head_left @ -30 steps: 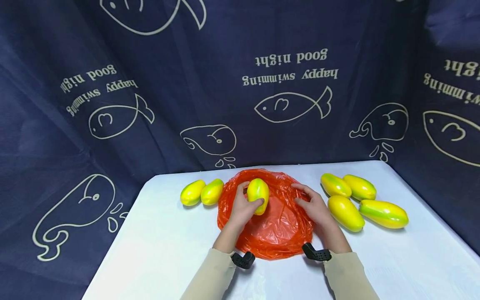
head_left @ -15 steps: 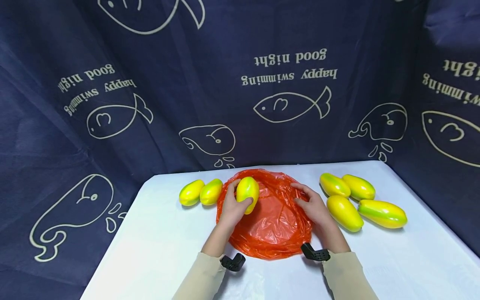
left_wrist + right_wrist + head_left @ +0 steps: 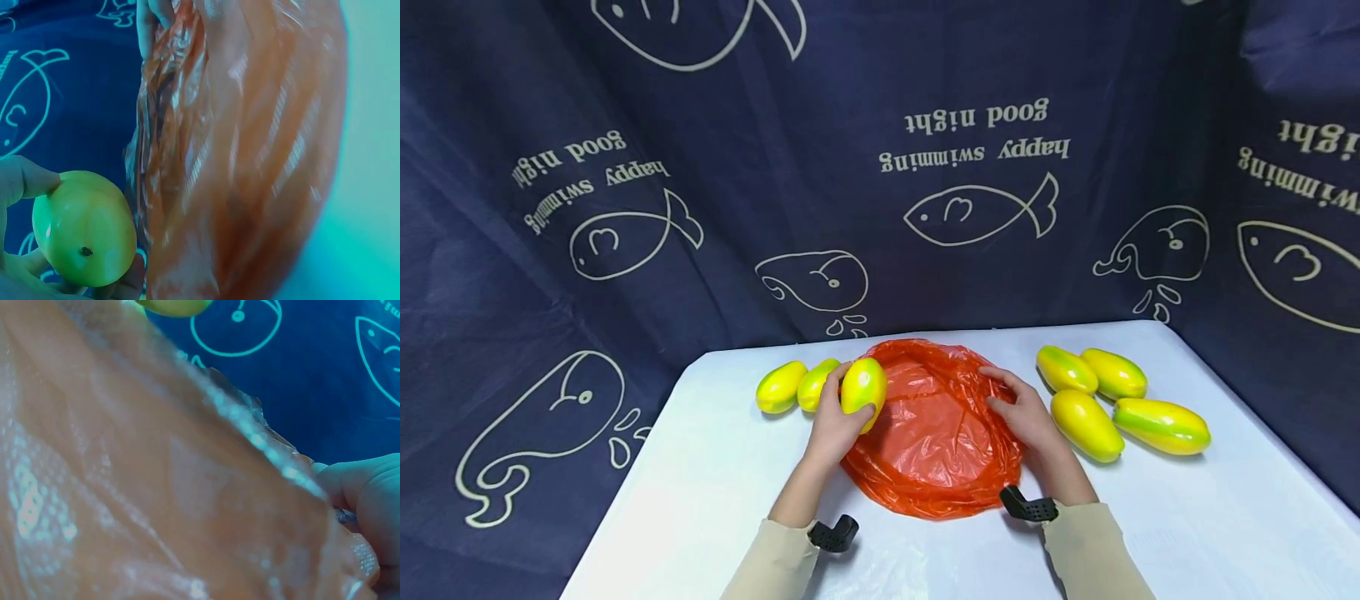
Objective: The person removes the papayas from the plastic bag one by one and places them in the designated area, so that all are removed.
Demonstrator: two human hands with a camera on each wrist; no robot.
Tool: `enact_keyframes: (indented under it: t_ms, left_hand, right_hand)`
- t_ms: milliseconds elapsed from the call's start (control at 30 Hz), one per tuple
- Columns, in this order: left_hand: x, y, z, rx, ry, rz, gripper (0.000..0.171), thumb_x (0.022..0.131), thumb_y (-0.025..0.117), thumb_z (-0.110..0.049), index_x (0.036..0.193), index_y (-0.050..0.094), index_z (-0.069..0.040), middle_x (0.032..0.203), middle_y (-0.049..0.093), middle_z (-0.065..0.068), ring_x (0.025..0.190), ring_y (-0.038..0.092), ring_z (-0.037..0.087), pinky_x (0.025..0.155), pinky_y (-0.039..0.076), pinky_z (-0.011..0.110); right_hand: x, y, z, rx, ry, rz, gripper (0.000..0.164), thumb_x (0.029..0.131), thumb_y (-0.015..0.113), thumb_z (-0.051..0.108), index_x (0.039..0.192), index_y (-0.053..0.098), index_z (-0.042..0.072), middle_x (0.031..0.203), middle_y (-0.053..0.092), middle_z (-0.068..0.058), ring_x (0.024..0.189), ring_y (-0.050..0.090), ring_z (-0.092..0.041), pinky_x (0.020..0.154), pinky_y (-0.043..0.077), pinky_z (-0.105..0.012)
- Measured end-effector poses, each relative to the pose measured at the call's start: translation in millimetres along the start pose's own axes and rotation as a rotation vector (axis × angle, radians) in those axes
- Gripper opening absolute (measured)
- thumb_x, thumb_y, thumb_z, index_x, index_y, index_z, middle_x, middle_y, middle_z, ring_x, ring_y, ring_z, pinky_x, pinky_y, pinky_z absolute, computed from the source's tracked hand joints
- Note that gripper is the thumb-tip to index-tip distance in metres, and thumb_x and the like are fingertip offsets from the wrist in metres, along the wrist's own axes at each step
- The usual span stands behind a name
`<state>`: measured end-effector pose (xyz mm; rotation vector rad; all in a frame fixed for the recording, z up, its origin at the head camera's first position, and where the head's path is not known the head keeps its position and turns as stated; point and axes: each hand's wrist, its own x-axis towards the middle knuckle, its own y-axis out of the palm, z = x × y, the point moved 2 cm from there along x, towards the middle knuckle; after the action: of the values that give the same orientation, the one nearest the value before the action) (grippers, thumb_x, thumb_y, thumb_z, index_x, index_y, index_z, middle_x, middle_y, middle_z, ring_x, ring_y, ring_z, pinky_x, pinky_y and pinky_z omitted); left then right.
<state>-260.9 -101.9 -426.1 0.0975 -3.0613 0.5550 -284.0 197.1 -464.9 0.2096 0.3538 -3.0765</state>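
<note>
My left hand (image 3: 833,429) grips a yellow-green papaya (image 3: 865,386) at the left rim of an open red plastic bag (image 3: 936,433). In the left wrist view, the thumb and fingers wrap the papaya (image 3: 87,231), its dark stem spot facing the camera, beside the bag's crinkled side (image 3: 250,150). My right hand (image 3: 1030,417) holds the bag's right rim. The right wrist view has its thumb and fingers (image 3: 381,494) pinching the plastic edge. Two more papayas lie to the left; the nearer one (image 3: 816,385) is partly hidden behind my left hand.
The far-left papaya (image 3: 781,387) lies on the white table (image 3: 700,483). Several papayas, one of them long (image 3: 1162,426), lie grouped right of my right hand. A dark blue fish-print cloth (image 3: 820,167) stands behind the table.
My left hand has moved left with the papaya, from over the bag's opening to its left rim. The right hand has stayed at the bag's right rim.
</note>
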Motion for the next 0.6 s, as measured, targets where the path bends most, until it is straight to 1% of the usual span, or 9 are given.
enact_keyframes:
  t_ms: [100, 200, 333, 500, 600]
  left_hand:
    - [-3.4, -10.9, 4.2, 0.011, 0.009, 0.003, 0.08, 0.085, 0.069, -0.011, 0.154, 0.029, -0.022, 0.155, 0.037, 0.006, 0.135, 0.041, 0.033, 0.11, 0.044, 0.057]
    - [-6.2, -25.1, 8.9, 0.023, 0.013, -0.004, 0.08, 0.085, 0.068, -0.009, 0.154, 0.029, -0.022, 0.155, 0.037, 0.004, 0.135, 0.041, 0.033, 0.112, 0.042, 0.057]
    - [-8.3, -45.9, 15.2, 0.058, -0.005, -0.009, 0.08, 0.084, 0.066, -0.009, 0.154, 0.028, -0.024, 0.156, 0.035, 0.004, 0.135, 0.041, 0.033, 0.113, 0.041, 0.057]
    - [-11.3, -67.4, 23.5, 0.119, -0.026, 0.022, 0.079, 0.086, 0.065, -0.011, 0.154, 0.028, -0.025, 0.158, 0.033, 0.009, 0.136, 0.04, 0.034, 0.111, 0.041, 0.057]
    - [-14.4, -77.8, 28.4, 0.152, -0.042, 0.041, 0.079, 0.086, 0.066, -0.012, 0.154, 0.028, -0.026, 0.158, 0.033, 0.01, 0.136, 0.039, 0.034, 0.111, 0.04, 0.059]
  right_hand:
    - [-1, 0, -1, -0.014, -0.006, -0.015, 0.052, 0.099, 0.053, 0.009, 0.146, 0.048, 0.03, 0.159, 0.037, -0.005, 0.133, 0.047, -0.032, 0.102, 0.054, -0.044]
    - [-1, 0, -2, -0.033, -0.018, -0.011, 0.052, 0.099, 0.053, 0.008, 0.147, 0.048, 0.028, 0.159, 0.037, -0.007, 0.132, 0.047, -0.032, 0.101, 0.055, -0.043]
    - [-1, 1, -2, -0.048, -0.023, -0.009, 0.052, 0.099, 0.053, 0.008, 0.147, 0.048, 0.028, 0.159, 0.038, -0.007, 0.131, 0.048, -0.032, 0.101, 0.055, -0.044]
    - [1, 1, 0, -0.064, -0.071, -0.01, 0.052, 0.098, 0.052, 0.007, 0.147, 0.048, 0.024, 0.16, 0.037, -0.008, 0.133, 0.046, -0.033, 0.106, 0.051, -0.048]
    - [2, 1, 1, -0.061, -0.071, -0.008, 0.052, 0.098, 0.052, 0.006, 0.147, 0.048, 0.024, 0.16, 0.037, -0.008, 0.134, 0.046, -0.033, 0.107, 0.049, -0.05]
